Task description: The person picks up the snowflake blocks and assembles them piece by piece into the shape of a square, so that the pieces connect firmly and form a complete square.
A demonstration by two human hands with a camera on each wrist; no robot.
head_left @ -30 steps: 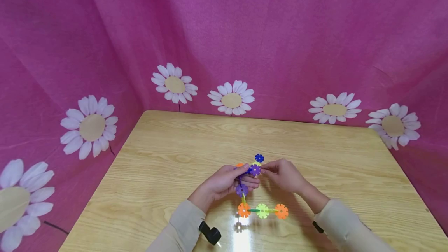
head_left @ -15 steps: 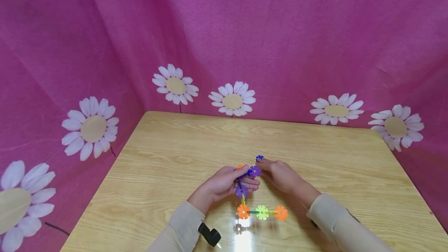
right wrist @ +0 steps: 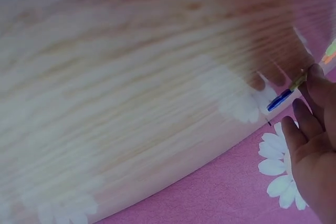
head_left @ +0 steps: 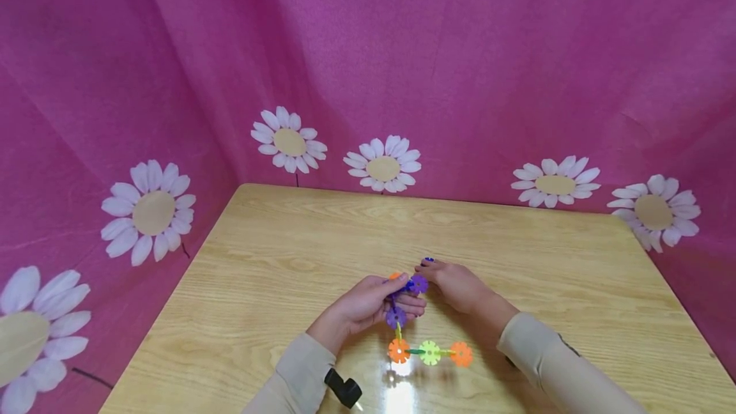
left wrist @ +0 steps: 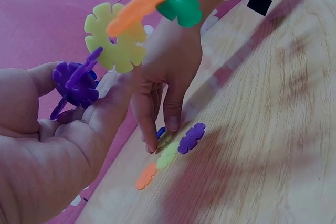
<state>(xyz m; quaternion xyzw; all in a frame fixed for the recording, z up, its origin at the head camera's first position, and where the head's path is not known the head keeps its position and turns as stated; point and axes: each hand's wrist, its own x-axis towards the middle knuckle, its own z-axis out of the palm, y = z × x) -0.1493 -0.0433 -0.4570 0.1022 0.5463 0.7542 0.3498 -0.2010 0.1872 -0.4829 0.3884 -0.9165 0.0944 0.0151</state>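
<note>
A chain of notched flower-shaped discs hangs from my left hand, whose thumb and fingers hold purple discs. A purple disc, an orange disc, a light green disc and another orange disc run along its near part. Beyond, my right hand pinches a yellow disc joined to a blue disc. In the left wrist view, a purple disc, a light green disc and an orange disc are beside the right fingertips.
The wooden table meets a pink cloth with white flowers at its back and sides. A black device is at the left sleeve's cuff.
My right hand has moved slightly left and away, and now covers most of the blue and yellow discs at the far end. My left hand keeps its hold, nearly still.
</note>
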